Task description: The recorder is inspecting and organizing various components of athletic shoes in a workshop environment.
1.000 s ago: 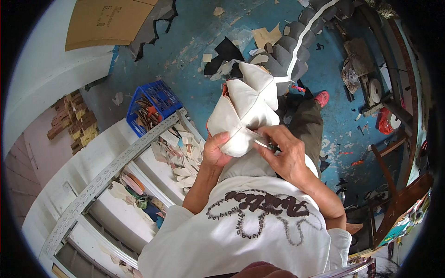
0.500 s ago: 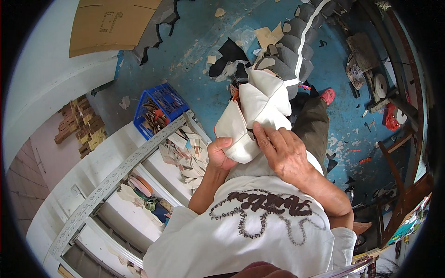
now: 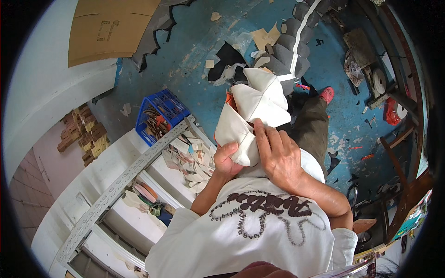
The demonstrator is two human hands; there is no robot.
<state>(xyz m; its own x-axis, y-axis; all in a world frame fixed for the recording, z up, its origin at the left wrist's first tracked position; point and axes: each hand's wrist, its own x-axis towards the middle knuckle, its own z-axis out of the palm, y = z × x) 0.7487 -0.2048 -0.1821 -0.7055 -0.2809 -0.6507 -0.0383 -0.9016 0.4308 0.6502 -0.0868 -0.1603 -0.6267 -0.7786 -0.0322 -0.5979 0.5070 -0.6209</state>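
Note:
In front of my torso I hold a white stitched shoe upper [image 3: 235, 126], with orange lining showing at its edge. My left hand [image 3: 226, 158] grips its near-left end, thumb on top and the other fingers hidden underneath. Across the near-right side lies my right hand [image 3: 281, 155], index fingertip at the fold between this upper and the adjoining white one [image 3: 262, 105]. Whether the right fingers pinch anything is hidden. More white uppers overlap beyond it. A white tape [image 3: 296, 46] runs from them along a row of dark grey padded pieces [image 3: 283, 51] toward the far right.
Left of my hands is a blue plastic crate [image 3: 172, 110] of scraps, beside a metal-edged rack [image 3: 125, 183] holding cut pieces. A cardboard sheet [image 3: 107, 30] is at the far left. Black and beige offcuts litter the blue floor [image 3: 185, 60]. Wooden framing [image 3: 394, 162] stands at right.
The white uppers have shifted slightly left and tilted. My right hand has moved a little left with them, its fingers closer together. The left hand keeps its grip.

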